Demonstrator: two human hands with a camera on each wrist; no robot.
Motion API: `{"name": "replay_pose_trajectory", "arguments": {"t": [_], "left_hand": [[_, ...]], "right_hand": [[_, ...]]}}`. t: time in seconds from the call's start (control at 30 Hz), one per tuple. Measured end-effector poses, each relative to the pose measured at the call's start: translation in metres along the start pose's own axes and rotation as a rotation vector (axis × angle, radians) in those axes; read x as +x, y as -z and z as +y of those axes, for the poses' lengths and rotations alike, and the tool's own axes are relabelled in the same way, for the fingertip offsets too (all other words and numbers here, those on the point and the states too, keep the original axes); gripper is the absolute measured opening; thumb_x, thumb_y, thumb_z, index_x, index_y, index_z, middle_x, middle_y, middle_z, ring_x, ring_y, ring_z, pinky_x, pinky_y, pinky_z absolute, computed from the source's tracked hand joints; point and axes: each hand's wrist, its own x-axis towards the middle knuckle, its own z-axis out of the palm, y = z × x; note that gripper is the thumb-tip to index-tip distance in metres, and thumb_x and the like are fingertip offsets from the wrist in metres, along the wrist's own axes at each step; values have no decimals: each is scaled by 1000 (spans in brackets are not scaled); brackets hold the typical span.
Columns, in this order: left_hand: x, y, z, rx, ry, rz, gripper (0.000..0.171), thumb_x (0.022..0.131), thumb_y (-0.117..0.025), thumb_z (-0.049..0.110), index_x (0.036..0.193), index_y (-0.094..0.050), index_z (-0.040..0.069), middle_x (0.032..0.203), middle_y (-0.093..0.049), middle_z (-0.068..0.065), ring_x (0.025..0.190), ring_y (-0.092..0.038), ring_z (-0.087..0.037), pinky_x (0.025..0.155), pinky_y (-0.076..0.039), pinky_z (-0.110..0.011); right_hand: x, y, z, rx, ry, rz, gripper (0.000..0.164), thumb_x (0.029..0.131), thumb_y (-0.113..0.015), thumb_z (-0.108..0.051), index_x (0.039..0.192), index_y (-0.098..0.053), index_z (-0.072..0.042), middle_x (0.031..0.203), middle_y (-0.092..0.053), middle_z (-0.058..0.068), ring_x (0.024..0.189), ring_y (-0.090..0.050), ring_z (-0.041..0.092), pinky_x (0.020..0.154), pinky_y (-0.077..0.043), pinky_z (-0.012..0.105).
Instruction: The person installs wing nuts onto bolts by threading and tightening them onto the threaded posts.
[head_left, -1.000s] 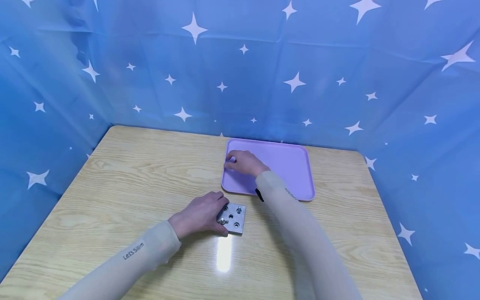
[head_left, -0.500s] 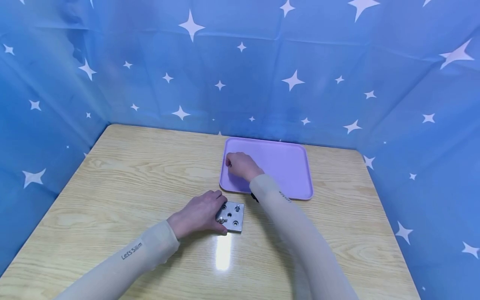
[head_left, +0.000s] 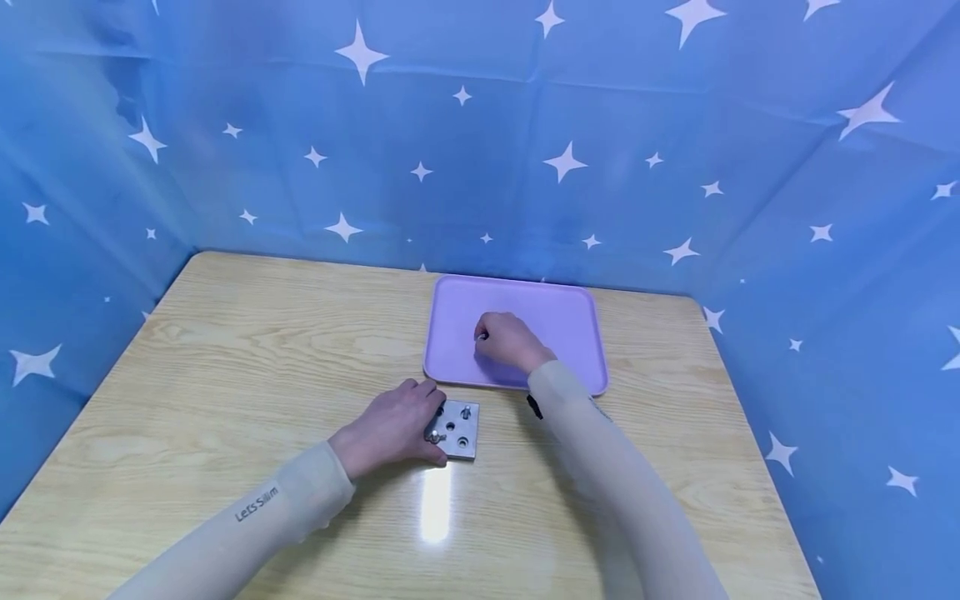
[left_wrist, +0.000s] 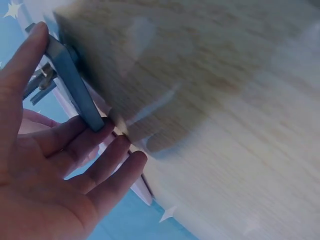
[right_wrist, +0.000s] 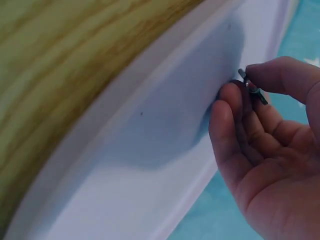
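Metal plate (head_left: 457, 432) – square, holed, face up, near the middle of the wooden table (head_left: 285, 333). Cannot tell whether its underside sits fully on the wood. Left hand (head_left: 392, 425) comes in from 9 o'clock and grips it: thumb on the edge at 7 o'clock, fingers at 11, spread to the plate's span. Left wrist view shows the outer two fingers extended past the plate. On its face, two winged fasteners stand, one toward 1 o'clock, one toward 8. Bare holes show at the centre and toward 5.

Lilac tray (head_left: 555, 325) lies at 1 o'clock from the plate, just beside it, up near the table's far edge. Right hand (head_left: 510, 337) is over the tray, slightly toward 9 o'clock of its middle. Thumb and fingertips pinch a small metal piece (right_wrist: 255, 91), little gap between them; the other fingers curl in – hand's shadow on the tray floor.

Pale sleeves on both forearms, lettering on the left one. Blue star-printed curtain (head_left: 420, 108) hangs beyond the table at 12 o'clock. White glare on the wood at 6 o'clock from the plate.
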Motion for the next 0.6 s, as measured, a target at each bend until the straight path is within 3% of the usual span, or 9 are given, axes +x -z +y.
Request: {"name": "replay_pose_trajectory", "arguments": {"t": [0.4,0.5,0.6], "left_hand": [[6,5,3,23,25,-46,73,55,-84,61,102,-61,10,91,-52,2,77,-49,-17,57,-42,-31],[7,4,5,27,25,-42,72,56,-83,62,101,-61,10,90,-52,3,76,-48,-17,56,-42,-31],[7,4,6,22,22,-33,72,56,-83,62,101,-62,10,91,-52,2,76,-48,-17,57,-42,-31]], "right_hand": [[-29,1,12,99,120,88,22,98,-56,-15,115,-69,-10,112,-68,3,105,-61,16,91,-47,33],[-42,1,10,134,138,101,23,96,-60,-19,115,-68,-10,104,-70,1,96,-64,14,84,-50,32],[-58,4,5,176,156,105,17,93,-66,-22,106,-69,-11,91,-69,-4,82,-63,8,73,-51,28]]}}
